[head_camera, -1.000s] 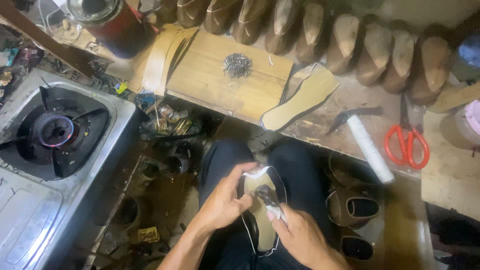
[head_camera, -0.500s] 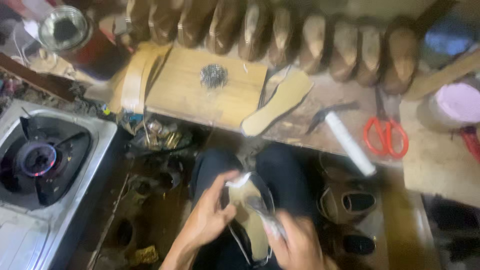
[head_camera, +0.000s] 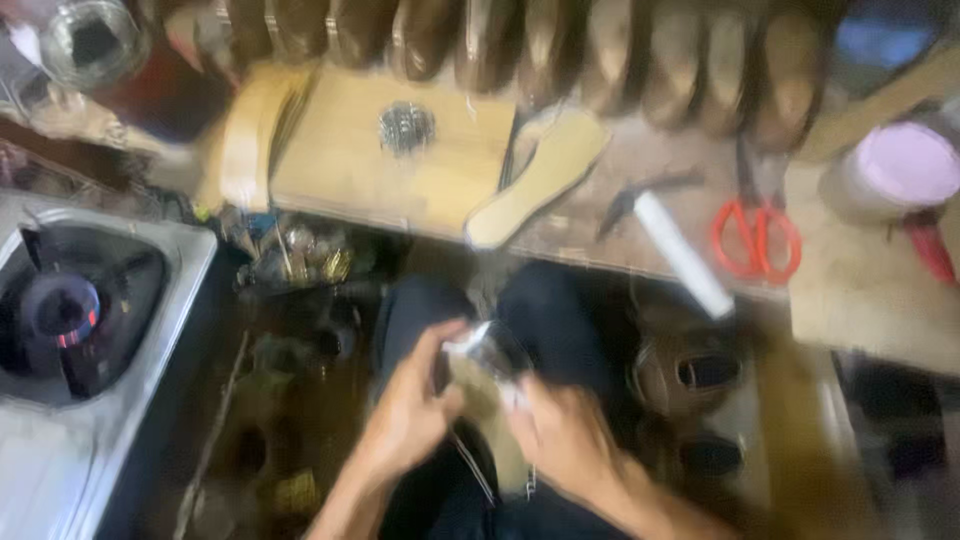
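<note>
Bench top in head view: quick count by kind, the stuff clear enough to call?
Red-handled scissors: 1
Flat tan insole: 1
White roll: 1
Pink-lidded tub: 1
Pile of small nails: 1
Wooden board: 1
Total: 6
The row of shoe lasts at the back is too blurred to count.

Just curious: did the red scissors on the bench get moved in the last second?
No. The red scissors lie beside the white tube, as before; only the camera swung.
</note>
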